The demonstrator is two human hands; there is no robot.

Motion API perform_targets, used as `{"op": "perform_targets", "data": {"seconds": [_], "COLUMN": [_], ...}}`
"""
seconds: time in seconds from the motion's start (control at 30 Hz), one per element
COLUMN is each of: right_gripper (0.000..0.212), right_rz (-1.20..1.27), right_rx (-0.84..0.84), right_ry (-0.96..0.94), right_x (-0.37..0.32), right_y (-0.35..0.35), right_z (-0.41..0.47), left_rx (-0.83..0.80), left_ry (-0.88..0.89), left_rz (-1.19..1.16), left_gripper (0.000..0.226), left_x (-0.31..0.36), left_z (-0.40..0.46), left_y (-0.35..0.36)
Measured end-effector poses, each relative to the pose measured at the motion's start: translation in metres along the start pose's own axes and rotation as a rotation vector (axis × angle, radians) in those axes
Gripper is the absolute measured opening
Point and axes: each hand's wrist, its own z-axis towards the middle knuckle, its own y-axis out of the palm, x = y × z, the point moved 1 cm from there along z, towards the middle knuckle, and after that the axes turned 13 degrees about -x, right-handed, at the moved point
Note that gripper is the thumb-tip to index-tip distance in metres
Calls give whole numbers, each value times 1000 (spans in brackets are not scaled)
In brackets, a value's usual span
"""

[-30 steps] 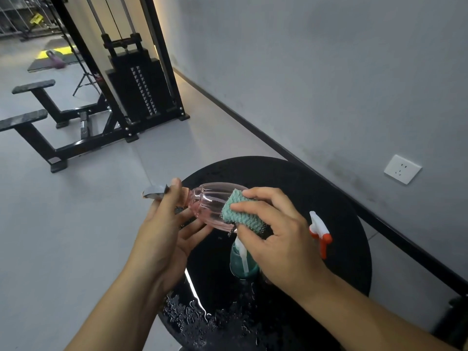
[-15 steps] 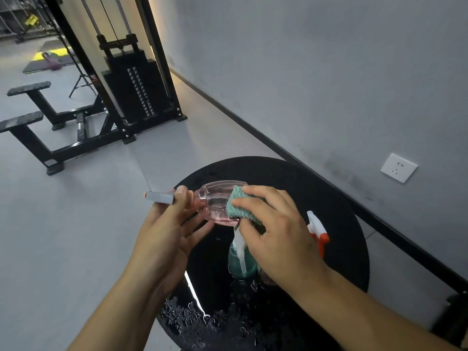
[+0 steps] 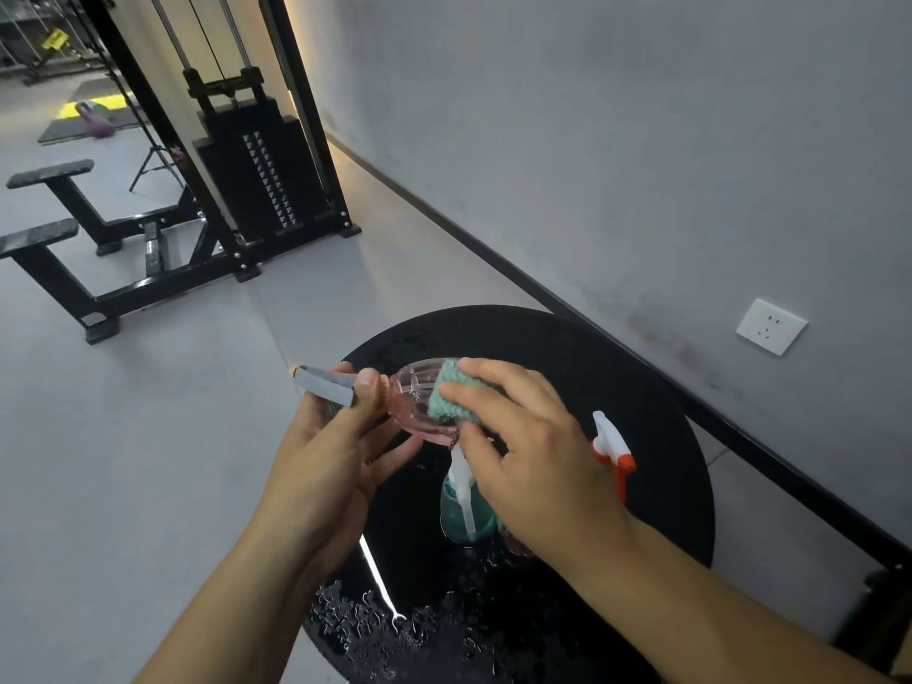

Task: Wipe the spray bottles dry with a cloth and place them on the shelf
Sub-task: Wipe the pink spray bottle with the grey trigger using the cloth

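Pink spray bottle [image 3: 419, 404] could slip: left hand [image 3: 330, 456] pinches only its wet nozzle end while right hand [image 3: 523, 451], fingers curled, presses the cloth [image 3: 446, 392] on it

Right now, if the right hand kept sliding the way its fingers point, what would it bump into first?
Probably the left hand. The right hand presses the cloth on the pink bottle, fingers pointing along it toward the left thumb at the neck. Depth is hard to judge.
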Motion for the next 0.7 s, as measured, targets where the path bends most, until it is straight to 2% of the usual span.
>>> {"op": "perform_targets", "data": {"seconds": [0.07, 0.17, 0.27, 0.4, 0.5, 0.6, 0.7], "right_gripper": [34, 33, 34, 35, 34, 34, 35], "right_rz": [-26, 2, 44, 13, -4, 35, 34], "right_rx": [-31, 5, 32, -42, -31, 27, 6], "right_ry": [-49, 4, 57, -18, -23, 24, -6], "right_x": [-2, 2, 6, 2, 3, 6, 4], "right_y": [1, -1, -3, -2, -4, -6, -4], "right_z": [1, 3, 2, 0, 2, 2, 2], "left_rx": [-28, -21, -6, -24, 7, 54, 64], "left_ry": [7, 37, 58, 41, 46, 68, 65], "left_rz": [21, 25, 19, 53, 61, 62, 90], "left_gripper": [27, 19, 24, 23, 16, 20, 28], "left_x": [-1, 1, 3, -2, -1, 1, -1], "left_z": [-1, 0, 2, 0, 1, 2, 2], "left_y": [1, -1, -2, 2, -1, -3, -2]}}
